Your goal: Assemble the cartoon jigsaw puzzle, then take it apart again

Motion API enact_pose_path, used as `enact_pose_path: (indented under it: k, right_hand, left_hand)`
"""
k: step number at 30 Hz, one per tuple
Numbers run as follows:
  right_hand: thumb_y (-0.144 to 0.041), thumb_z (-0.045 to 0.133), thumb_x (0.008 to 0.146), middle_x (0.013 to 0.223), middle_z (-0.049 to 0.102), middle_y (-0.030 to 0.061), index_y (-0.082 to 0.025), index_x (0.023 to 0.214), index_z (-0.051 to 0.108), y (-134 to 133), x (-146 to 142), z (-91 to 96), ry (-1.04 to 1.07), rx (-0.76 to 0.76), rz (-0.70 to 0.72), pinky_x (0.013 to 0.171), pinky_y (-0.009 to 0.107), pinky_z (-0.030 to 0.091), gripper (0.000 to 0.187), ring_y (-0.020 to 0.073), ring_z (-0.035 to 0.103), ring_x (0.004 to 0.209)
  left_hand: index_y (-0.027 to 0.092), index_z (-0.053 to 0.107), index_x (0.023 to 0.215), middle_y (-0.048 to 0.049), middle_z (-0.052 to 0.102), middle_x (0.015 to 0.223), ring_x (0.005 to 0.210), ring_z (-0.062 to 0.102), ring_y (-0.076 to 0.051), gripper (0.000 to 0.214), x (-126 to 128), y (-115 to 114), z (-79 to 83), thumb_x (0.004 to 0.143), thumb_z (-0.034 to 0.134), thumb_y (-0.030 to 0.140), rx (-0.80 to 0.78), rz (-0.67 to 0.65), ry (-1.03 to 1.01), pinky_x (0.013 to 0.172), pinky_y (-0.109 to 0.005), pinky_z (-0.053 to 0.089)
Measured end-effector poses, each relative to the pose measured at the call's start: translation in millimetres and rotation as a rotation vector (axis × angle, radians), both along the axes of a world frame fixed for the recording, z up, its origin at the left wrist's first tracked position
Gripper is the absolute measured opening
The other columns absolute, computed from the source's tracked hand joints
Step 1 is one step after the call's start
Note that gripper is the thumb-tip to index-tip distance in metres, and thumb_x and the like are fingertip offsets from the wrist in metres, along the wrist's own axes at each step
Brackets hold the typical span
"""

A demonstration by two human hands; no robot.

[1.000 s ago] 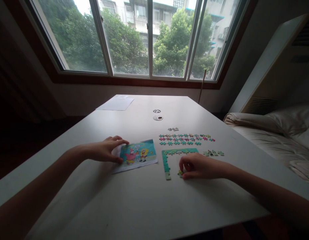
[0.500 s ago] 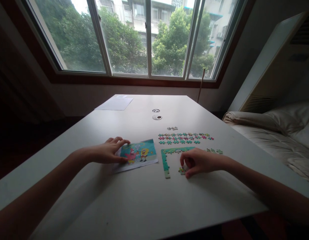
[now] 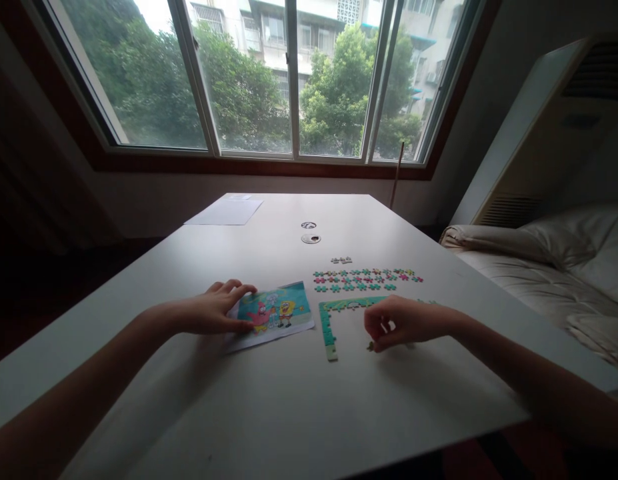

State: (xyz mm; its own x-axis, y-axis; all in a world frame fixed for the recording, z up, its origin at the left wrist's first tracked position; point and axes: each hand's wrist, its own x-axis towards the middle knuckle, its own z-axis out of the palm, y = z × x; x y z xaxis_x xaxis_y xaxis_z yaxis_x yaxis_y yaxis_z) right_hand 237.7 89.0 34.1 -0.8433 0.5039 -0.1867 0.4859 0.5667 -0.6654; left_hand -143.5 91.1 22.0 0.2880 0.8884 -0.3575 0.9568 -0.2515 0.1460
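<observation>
- The puzzle piece (image 3: 370, 347) is small and yellowish green, mostly hidden by the hand; its outline is too small to read. It is at the bench surface, inside the corner of the unfinished border and apart from it.
- The right hand (image 3: 397, 321) has thumb and forefinger curled into a ring, their tips clamped on the piece.
- The puzzle border (image 3: 327, 339) forms an L of joined pieces along the top and left: straight outside, knobbed and notched inside, mostly teal, with pale green at the near end.
- Beyond it, loose pieces (image 3: 335, 289) lie in rough rows, teal and pink with touches of yellow; a paler cluster (image 3: 341, 260) sits farther back.
- A few greenish pieces (image 3: 429, 303) show just behind the right wrist, partly covered.
- Left of the border lies the picture sheet (image 3: 283, 315), white-edged, showing pink, pale and yellow cartoon figures on teal.
- The left hand (image 3: 213, 311) rests at its left side, fingers spread apart.
- The white bench (image 3: 249, 407) also carries white paper (image 3: 223, 213) at its far left corner.
</observation>
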Motion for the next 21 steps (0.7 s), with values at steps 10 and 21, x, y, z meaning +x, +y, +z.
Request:
enact_pose_path:
  k: [10, 21]
  right_hand:
    - [-0.044, 0.066, 0.066, 0.065, 0.058, 0.0009, -0.013, 0.074, 0.057, 44.1, 89.0, 13.2, -0.315, -0.233, -0.260, 0.053, 0.022, 0.038, 0.034, 0.0115, 0.051, 0.060]
    - [-0.048, 0.063, 0.067, 0.069, 0.058, 0.0010, -0.014, 0.077, 0.060, 41.9, 72.9, 5.4, -0.309, -0.031, -0.211, 0.054, 0.022, 0.036, 0.036, 0.0111, 0.048, 0.062]
  left_hand:
    - [0.027, 0.028, 0.137, -0.0112, 0.030, 0.139, 0.125, 0.028, -0.035, 0.087, 0.1, 0.8, -0.5, 0.066, 0.044, 0.075, 0.003, 0.004, 0.004, 0.100, -0.043, 0.028]
    - [0.025, 0.029, 0.137, -0.0129, 0.030, 0.139, 0.125, 0.028, -0.035, 0.089, 1.7, 0.1, 0.1, 0.066, 0.045, 0.075, -0.001, 0.007, -0.012, 0.099, -0.043, 0.027]
